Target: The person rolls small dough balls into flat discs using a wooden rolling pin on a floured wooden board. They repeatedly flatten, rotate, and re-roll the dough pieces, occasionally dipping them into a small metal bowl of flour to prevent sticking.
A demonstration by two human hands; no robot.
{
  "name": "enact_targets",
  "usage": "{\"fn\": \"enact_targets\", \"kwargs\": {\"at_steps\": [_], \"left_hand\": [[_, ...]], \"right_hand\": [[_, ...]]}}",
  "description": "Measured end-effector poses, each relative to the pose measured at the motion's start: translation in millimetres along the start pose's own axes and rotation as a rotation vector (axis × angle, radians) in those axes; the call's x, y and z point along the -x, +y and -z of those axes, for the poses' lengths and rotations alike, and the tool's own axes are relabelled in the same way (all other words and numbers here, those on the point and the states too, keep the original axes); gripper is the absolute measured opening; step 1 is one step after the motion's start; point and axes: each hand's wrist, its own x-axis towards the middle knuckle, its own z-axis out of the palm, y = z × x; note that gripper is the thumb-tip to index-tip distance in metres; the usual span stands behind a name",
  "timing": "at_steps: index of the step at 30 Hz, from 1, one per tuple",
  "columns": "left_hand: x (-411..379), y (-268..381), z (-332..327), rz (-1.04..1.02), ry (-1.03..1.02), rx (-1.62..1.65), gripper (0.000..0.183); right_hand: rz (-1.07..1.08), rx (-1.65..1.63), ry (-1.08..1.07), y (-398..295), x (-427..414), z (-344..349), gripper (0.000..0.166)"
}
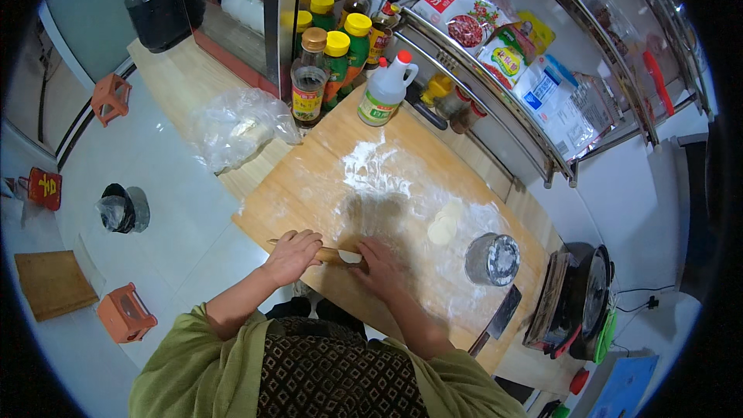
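A wooden rolling pin (331, 255) lies near the front edge of a floured wooden board (313, 168). My left hand (295, 252) rests over the pin's left part, its thin tip poking out beyond. At the pin's right end is my right hand (380, 267), fingers bent over it. A small pale piece of dough (350, 256) shows beside the pin between my hands. Flat round dough wrappers (444, 226) overlap on the board to the right. White flour (371, 165) is spread over the middle.
A round metal container (492, 259) with flour on top and a cleaver (504, 310) sit on the board's right. A white plastic jug (386, 90) stands at the back corner, near sauce bottles (309, 84) and a clear plastic bag (241, 128). A metal rack (493, 75) rises behind.
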Motion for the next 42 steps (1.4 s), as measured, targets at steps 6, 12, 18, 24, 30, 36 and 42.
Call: {"fn": "enact_targets", "kwargs": {"at_steps": [6, 12, 18, 24, 30, 36, 42], "left_hand": [[-7, 2, 12, -0.090, 0.130, -0.106, 0.031], [3, 8, 19, -0.186, 0.186, -0.111, 0.030], [0, 13, 1, -0.119, 0.085, 0.039, 0.036], [-34, 13, -19, 0.085, -0.003, -0.072, 0.056], [-27, 18, -18, 0.139, -0.093, -0.112, 0.067], [-37, 10, -20, 0.178, -0.055, -0.115, 0.068], [-24, 16, -7, 0.096, -0.094, -0.106, 0.066]], "right_hand": [[-0.360, -0.558, -0.034, -33, -21, 19, 0.032], [-0.675, -0.878, 0.090, 8, -1, -17, 0.034], [-0.465, 0.029, 0.261, -2, 32, 1, 0.037], [-0.307, 0.274, 0.190, 26, 10, -4, 0.038], [-0.297, 0.199, 0.056, 27, 23, -14, 0.043], [-0.263, 0.192, 0.108, 34, 4, -6, 0.046], [-0.218, 0.121, 0.077, 26, 27, -13, 0.046]]}}
